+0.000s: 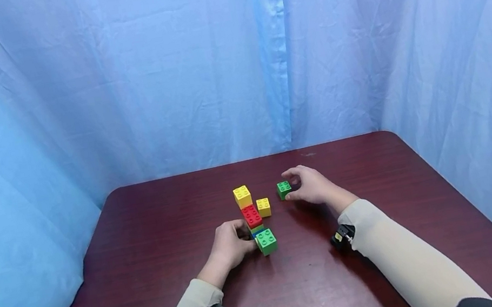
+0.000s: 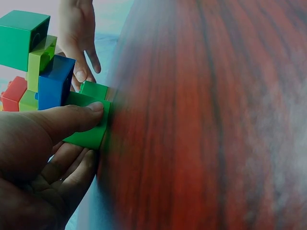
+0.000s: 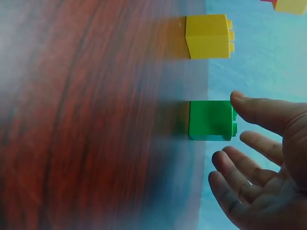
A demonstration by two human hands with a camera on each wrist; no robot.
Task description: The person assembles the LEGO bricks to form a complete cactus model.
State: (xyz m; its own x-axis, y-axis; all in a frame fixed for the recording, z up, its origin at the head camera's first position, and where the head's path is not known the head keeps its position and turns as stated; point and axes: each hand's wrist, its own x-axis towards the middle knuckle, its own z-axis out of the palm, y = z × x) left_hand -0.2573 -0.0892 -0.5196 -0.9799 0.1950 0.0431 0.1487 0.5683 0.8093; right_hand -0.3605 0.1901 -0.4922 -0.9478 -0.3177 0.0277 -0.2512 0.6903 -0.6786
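My left hand (image 1: pixel 229 245) holds the lower part of a stack of building bricks (image 1: pixel 252 216) standing on the table. In the left wrist view its thumb presses a green bottom brick (image 2: pixel 88 129), with fingers on the other side. Above that come a blue brick (image 2: pixel 56 82), lime bricks, a red brick (image 2: pixel 14 93) and an overhanging green brick (image 2: pixel 21 40); a yellow brick (image 1: pixel 242 197) tops the far end. My right hand (image 1: pixel 312 185) is around a loose green brick (image 3: pixel 211 120), thumb and fingers spread apart; contact cannot be made out.
A loose yellow brick (image 1: pixel 263 207) stands between the stack and the loose green brick. The dark red wooden table (image 1: pixel 161 207) has rounded far corners. Light blue curtains (image 1: pixel 192 75) hang behind it and along both sides. Wrist cameras sit on both sleeves.
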